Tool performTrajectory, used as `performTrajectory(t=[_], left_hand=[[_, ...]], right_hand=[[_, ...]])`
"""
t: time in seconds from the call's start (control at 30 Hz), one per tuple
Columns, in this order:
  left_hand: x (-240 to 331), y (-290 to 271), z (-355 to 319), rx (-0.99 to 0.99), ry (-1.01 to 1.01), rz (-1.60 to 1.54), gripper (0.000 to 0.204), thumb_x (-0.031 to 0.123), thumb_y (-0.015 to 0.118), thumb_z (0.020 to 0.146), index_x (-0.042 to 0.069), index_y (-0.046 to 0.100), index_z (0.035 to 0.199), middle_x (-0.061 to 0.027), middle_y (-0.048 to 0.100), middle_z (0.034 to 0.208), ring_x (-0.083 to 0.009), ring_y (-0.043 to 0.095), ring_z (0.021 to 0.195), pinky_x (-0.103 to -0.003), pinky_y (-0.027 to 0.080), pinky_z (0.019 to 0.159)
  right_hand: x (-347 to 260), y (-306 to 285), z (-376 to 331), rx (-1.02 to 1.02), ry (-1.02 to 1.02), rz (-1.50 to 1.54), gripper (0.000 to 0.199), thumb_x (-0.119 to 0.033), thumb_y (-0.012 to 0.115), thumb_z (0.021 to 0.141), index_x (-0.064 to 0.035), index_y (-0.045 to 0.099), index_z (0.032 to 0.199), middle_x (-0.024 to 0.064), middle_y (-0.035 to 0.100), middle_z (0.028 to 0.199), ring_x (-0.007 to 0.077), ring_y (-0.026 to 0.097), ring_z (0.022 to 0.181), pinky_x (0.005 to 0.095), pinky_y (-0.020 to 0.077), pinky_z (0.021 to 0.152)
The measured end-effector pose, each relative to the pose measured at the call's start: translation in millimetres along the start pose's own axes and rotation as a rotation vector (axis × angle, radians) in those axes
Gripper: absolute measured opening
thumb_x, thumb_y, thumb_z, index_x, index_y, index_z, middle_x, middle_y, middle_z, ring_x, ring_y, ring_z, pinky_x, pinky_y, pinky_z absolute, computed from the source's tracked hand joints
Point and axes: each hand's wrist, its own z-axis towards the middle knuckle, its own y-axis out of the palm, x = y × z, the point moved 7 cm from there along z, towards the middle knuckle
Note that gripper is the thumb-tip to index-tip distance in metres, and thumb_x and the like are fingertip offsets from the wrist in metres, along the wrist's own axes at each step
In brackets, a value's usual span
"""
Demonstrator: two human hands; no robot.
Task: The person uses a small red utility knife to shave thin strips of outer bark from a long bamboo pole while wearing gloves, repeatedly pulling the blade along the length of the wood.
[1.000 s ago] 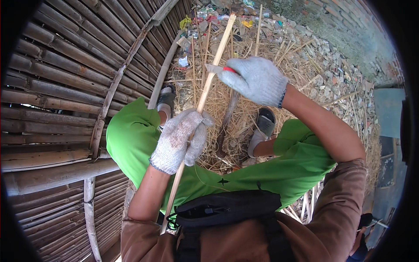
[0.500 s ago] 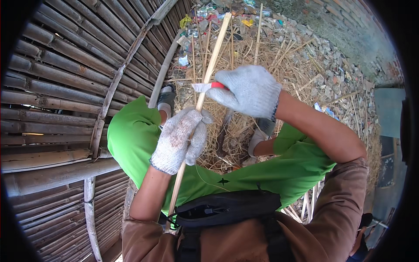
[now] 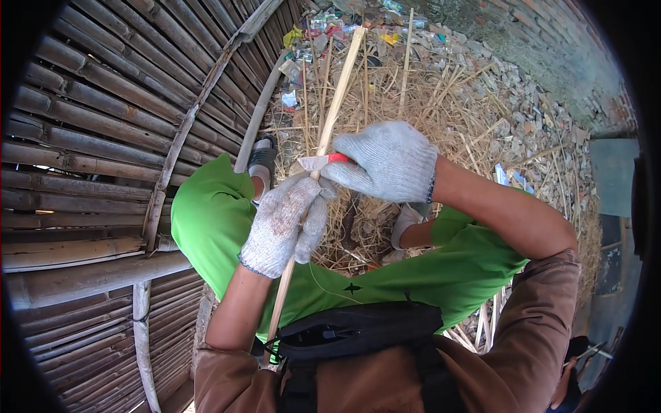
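Note:
My left hand [image 3: 279, 224], in a pale knitted glove with brown stains, is closed around a long, pale bamboo strip [image 3: 343, 86]. The strip slants from beside my waist up past both hands, its far end above the ground. My gloved right hand [image 3: 389, 162] grips a knife [image 3: 315, 163] by its red handle, most of which the fingers hide. The short, broad blade lies across the strip just beyond my left fingers. A thin fibre curls from near my left hand over my green-clad lap.
A bamboo slat wall [image 3: 103, 131] stands close on the left. Straw and shavings [image 3: 441, 103] litter the rubble ground between my feet, with several thin sticks and plastic scraps farther off. A brick wall [image 3: 571, 55] rises at the far right. A black waist bag [image 3: 361, 327] rests at my lap.
My right hand has drawn the knife down along the bamboo strip, closer to my left hand. The strip's far end has dipped slightly. My left hand keeps its hold.

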Motion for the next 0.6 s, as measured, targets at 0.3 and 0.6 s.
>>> performTrajectory(t=[0.3,0.6], left_hand=[[3,2,-4,0.015,-0.006,0.044,0.035,0.029,0.052,0.116,-0.004,0.062,0.117,-0.0011,0.049,0.059,-0.0122,0.041,0.036,-0.027,0.034,0.035],[-3,-5,-15,-0.063,-0.054,-0.142,0.035,0.028,0.051,0.117,-0.005,0.062,0.116,-0.0021,0.047,0.060,-0.0124,0.041,0.037,-0.027,0.035,0.034]], right_hand=[[8,-8,3,-0.003,0.002,-0.045,0.048,-0.057,0.056,0.107,-0.0127,0.072,0.099,0.0183,0.073,0.078,0.0404,0.075,0.074,0.0553,0.0599,0.067],[135,-61,13,0.125,0.465,-0.195,0.070,-0.069,0.037,0.111,-0.0102,0.072,0.098,0.0198,0.074,0.082,0.0393,0.077,0.082,0.0541,0.0615,0.077]])
